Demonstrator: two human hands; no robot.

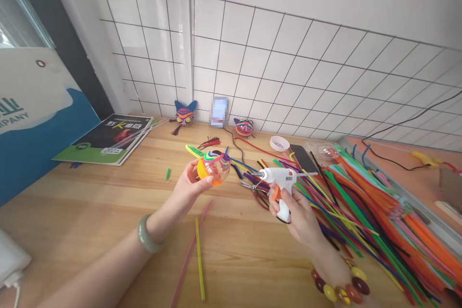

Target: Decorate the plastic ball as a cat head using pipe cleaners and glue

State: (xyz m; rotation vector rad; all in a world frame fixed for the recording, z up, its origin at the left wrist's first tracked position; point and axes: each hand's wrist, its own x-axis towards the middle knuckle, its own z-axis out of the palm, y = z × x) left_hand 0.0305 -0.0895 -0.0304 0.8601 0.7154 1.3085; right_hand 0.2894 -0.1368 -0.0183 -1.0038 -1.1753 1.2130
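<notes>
My left hand (193,180) is closed around a clear plastic ball (213,168) partly covered with coloured pipe cleaners in yellow, orange, green, pink and purple. A green-and-yellow leaf-shaped piece (195,150) juts out at its upper left. In my right hand (294,207) is a white hot glue gun (279,178) with an orange trigger, a finger resting on the trigger. Its metal nozzle points left toward the ball, with a gap between them. A glue stick (309,173) sticks out of the gun's back. Below the nozzle lie metal pliers (249,186).
Many pipe cleaners (361,216) spread over the right side. A yellow pipe cleaner (199,260) and a pink one lie in front. At the back are two cat-like ornaments (185,114), a phone (219,111), a small bowl (279,143) and a dark phone-like slab (303,159). Books (108,139) lie left.
</notes>
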